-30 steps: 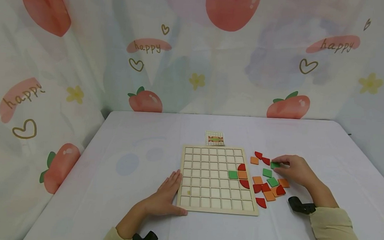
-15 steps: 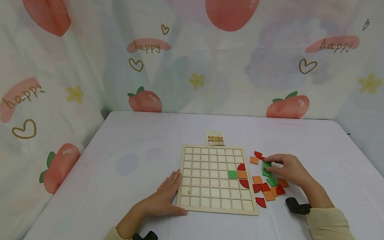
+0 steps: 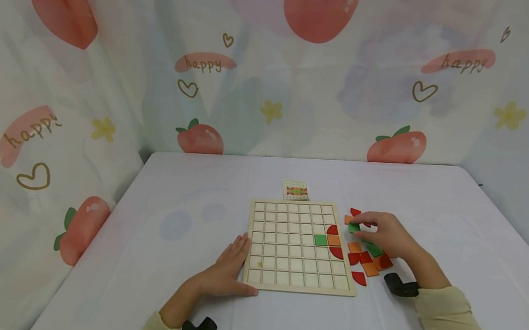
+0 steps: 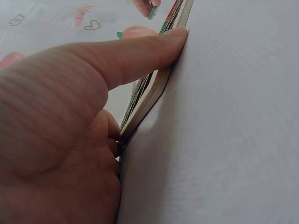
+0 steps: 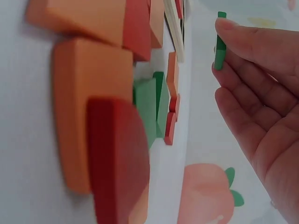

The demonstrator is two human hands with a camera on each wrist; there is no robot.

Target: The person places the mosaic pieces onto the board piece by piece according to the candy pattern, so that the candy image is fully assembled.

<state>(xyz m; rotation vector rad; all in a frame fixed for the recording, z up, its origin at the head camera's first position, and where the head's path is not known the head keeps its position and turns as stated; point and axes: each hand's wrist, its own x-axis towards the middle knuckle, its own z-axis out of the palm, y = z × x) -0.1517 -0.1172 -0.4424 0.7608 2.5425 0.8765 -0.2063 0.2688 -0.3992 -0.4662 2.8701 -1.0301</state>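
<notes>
My right hand point(image 3: 389, 234) pinches a green square tile point(image 3: 353, 228) between thumb and fingers, just off the right edge of the board. In the right wrist view the green tile point(image 5: 220, 42) is held clear of the table, seen edge-on. A wooden grid board point(image 3: 286, 247) lies flat. On its right side sit a green square point(image 3: 321, 240), an orange square point(image 3: 333, 240) and two red quarter-circles point(image 3: 333, 230). My left hand point(image 3: 223, 271) rests against the board's lower left corner with straight fingers. The left wrist view shows its thumb point(image 4: 145, 53) along the board's edge.
Loose orange tiles point(image 3: 370, 269), red tiles point(image 3: 359, 279) and green tiles point(image 3: 375, 250) lie right of the board, some overlapping. A small pattern card point(image 3: 296, 190) lies behind the board. A printed cloth point(image 3: 296, 96) hangs behind the table.
My right hand has moved left with the green tile, from among the loose pieces to beside the board's right edge. My left hand and the board stay put.
</notes>
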